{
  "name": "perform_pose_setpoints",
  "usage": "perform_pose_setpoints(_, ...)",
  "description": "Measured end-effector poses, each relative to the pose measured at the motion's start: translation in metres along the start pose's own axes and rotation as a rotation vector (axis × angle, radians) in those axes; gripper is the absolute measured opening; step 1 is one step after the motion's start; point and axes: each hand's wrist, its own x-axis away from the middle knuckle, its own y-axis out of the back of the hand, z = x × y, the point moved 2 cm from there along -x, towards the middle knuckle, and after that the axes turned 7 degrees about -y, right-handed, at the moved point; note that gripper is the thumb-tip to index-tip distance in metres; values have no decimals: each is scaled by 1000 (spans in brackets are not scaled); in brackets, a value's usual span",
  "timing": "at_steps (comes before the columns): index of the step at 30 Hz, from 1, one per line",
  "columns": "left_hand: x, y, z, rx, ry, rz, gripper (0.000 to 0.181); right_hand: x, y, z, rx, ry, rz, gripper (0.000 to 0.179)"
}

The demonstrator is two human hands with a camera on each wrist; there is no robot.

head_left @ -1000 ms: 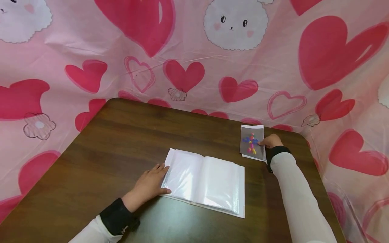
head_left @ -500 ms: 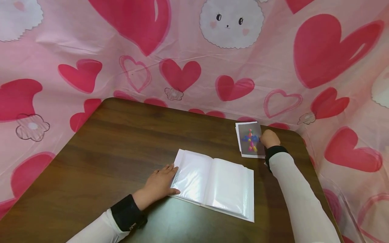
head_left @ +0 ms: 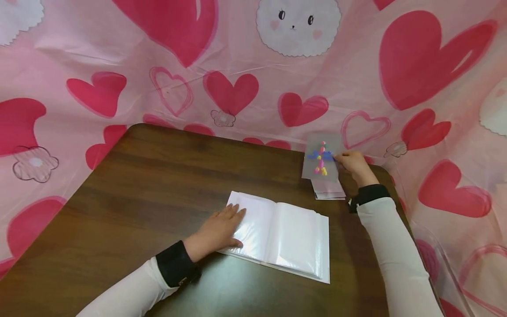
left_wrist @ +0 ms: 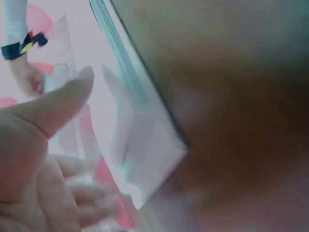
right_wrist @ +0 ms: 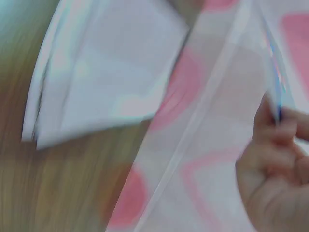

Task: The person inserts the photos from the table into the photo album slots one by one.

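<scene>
An open photo album (head_left: 298,237) with clear plastic sleeves lies on the brown table (head_left: 190,176). My left hand (head_left: 217,231) rests on its left page, fingers spread, with the thumb near the lower edge. At the far right, my right hand (head_left: 354,166) pinches the right edge of a photo (head_left: 314,168). The photo shows a colourful toy figure on grey and is raised above a small stack of white-edged photos (head_left: 328,190). In the right wrist view the photo appears nearly edge-on between the thumb and fingers of the right hand (right_wrist: 275,169).
A pink sheet (head_left: 245,44) printed with hearts hangs behind the table and along its sides. The stack lies near the table's back right corner, behind and to the right of the album.
The right hand has lifted the top photo off the stack, up and away, uncovering paler ones below. The left hand has slid further onto the album's left page.
</scene>
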Motion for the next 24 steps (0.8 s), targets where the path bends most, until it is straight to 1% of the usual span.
perform_pose_setpoints(2,-8,0,-6,-28,-107,26,87,6,-15,12,-169,-32,122,22)
perform_pose_setpoints(3,-13,0,-9,-49,-156,36,86,9,-24,17,-227,-43,176,21)
perform_pose_setpoints(4,-16,-1,-11,-63,-187,53,87,13,-34,22,-274,-49,220,20)
perform_pose_setpoints(5,-19,-1,-12,-72,-200,73,87,17,-44,27,-320,-52,258,18)
perform_pose_setpoints(6,-22,-2,-14,-84,-204,90,88,20,-54,31,-347,-55,291,17)
perform_pose_setpoints(8,-27,-5,-14,-85,-186,118,90,27,-73,38,-372,-35,338,21)
perform_pose_setpoints(11,-30,-9,-14,-71,-147,154,89,33,-97,44,-357,10,359,31)
perform_pose_setpoints(13,-31,-11,-15,-73,-135,163,89,35,-110,45,-355,15,346,33)
perform_pose_setpoints(16,-32,-14,-18,-96,-138,169,88,38,-124,42,-388,-30,346,34)
perform_pose_setpoints(19,-32,-15,-20,-123,-137,171,87,38,-137,37,-440,-96,380,36)
perform_pose_setpoints(24,-29,-11,-18,-131,-111,167,87,37,-154,34,-551,-151,442,39)
